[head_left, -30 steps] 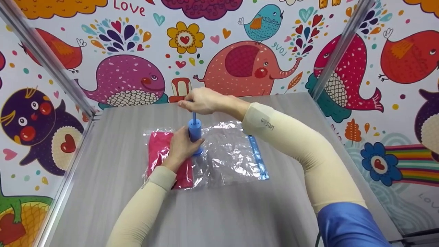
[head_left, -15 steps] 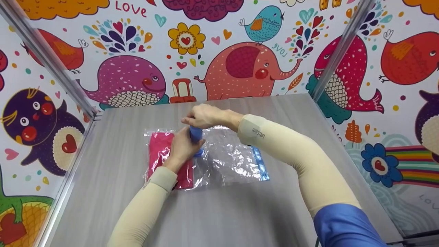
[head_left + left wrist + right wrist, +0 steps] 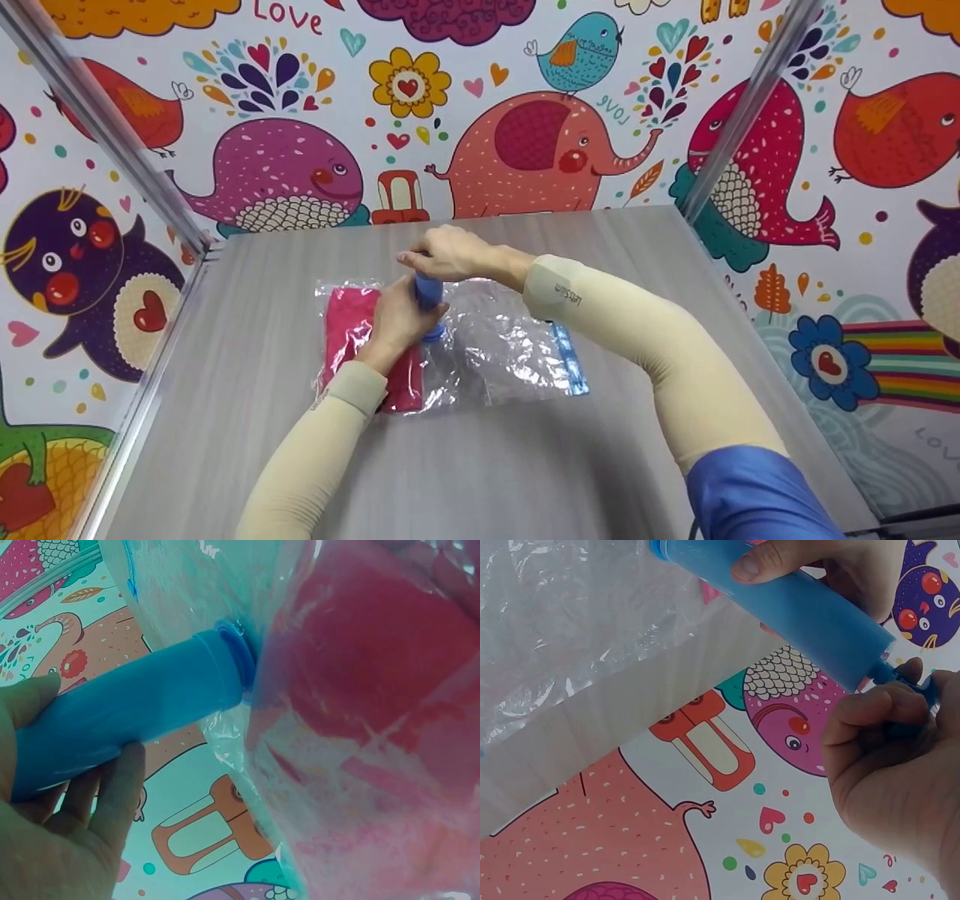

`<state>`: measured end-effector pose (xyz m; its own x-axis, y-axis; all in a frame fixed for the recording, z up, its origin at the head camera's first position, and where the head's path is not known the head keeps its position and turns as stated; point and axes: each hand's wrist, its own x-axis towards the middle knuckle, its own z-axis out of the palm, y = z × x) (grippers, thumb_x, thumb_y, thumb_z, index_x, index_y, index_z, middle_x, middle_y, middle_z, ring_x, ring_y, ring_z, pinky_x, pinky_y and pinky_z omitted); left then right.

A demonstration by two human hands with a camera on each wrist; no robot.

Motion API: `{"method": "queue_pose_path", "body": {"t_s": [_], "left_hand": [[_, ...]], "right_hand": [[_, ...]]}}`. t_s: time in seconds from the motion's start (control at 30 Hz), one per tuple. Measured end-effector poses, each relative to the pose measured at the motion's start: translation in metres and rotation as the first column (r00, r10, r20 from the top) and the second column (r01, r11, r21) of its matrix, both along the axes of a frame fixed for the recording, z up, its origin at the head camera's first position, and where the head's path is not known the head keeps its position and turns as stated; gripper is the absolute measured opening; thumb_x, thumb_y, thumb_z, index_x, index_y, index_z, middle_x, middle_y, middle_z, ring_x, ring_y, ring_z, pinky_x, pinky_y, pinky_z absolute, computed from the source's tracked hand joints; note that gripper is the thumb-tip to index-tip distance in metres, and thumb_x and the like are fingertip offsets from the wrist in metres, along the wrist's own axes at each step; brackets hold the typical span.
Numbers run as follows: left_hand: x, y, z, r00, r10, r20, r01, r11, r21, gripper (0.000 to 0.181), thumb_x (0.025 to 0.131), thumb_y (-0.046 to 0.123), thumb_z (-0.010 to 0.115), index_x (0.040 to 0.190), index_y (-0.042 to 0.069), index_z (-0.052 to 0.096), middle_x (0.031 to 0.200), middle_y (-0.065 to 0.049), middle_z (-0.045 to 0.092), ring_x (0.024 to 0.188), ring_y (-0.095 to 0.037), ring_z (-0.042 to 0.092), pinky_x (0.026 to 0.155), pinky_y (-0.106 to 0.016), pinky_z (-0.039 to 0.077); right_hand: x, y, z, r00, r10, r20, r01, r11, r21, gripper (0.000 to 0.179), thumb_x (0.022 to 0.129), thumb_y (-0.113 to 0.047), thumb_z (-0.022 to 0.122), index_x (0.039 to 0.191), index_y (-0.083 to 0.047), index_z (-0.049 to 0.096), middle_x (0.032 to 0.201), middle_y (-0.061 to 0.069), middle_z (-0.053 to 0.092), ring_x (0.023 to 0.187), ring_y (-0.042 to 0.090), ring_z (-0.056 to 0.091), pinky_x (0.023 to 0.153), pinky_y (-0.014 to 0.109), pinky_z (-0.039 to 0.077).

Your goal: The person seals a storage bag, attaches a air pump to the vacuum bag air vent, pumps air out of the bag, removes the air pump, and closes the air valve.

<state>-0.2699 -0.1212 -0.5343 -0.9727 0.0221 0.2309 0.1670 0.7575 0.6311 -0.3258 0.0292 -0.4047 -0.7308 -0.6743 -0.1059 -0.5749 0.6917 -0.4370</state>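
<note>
1. Grey wood-grain counter (image 3: 540,472), spans foreground.
2. Clear bag (image 3: 510,352) on counter; pink contents (image 3: 349,311) at left end, blue strip (image 3: 570,360) at right.
3. Left grip (image 3: 399,316) curled round blue pump (image 3: 127,716), pump standing on bag.
4. Right grip (image 3: 446,253) curled round pump handle (image 3: 928,693), atop pump.
5. Metal posts (image 3: 742,120), back corners.
6. Cartoon-print walls (image 3: 465,60), three sides: whales, birds, elephant.

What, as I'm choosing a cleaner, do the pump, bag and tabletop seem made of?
Pump: probably hard plastic, semi-gloss; its straight tube has smooth, even blue walls.
Bag: likely thin plastic film, glossy; see-through, wrinkled and sharply glinting.
Tabletop: perhaps laminate, satin; streaky grey grain, but real wood remains possible.
</note>
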Motion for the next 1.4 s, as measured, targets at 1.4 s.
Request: {"method": "queue_pose_path", "body": {"t_s": [1.4], "left_hand": [[0.003,0.003,0.001,0.996,-0.022,0.082,0.018,0.998,0.054,0.059,0.091,0.032,0.092,0.137,0.002,0.07,0.131,-0.023,0.08,0.123,-0.044,0.08,0.112,-0.06,0.063]], "right_hand": [[-0.003,0.028,0.12,0.968,-0.143,-0.207,0.062,0.933,-0.356,0.046,0.116,-0.045,0.059,0.08,-0.017,0.064,0.07,-0.004,0.048,0.069,0.01,0.044,0.058,0.024,0.033]]}}
